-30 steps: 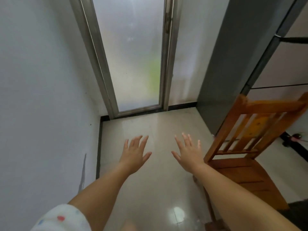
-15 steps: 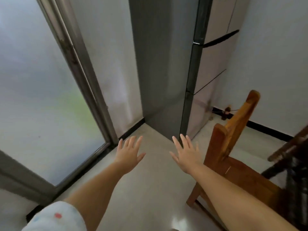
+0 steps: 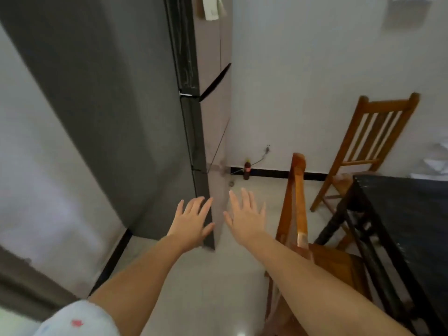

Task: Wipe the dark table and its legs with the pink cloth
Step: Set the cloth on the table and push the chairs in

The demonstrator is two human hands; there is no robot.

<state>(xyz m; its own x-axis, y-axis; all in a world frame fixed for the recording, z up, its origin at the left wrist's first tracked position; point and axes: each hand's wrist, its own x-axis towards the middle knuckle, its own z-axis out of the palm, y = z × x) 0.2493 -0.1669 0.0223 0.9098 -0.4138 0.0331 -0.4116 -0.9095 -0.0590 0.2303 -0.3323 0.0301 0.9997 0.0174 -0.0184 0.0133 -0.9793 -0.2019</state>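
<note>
Out front at twelve o'clock, left hand (image 3: 191,220) and right hand (image 3: 247,218) hover empty, fingers spread; dark tabletop (image 3: 407,214) at three o'clock, wooden chair (image 3: 298,214) beside it.

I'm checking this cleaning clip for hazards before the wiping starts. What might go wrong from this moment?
1. Both the left hand and the right hand are empty and no pink cloth is in view, so wiping may be delayed.
2. The near brown wooden chair stands between the person and the dark table; a shin or arm may knock it.
3. A small dark bottle stands on the floor by the wall and could be kicked over.
</note>
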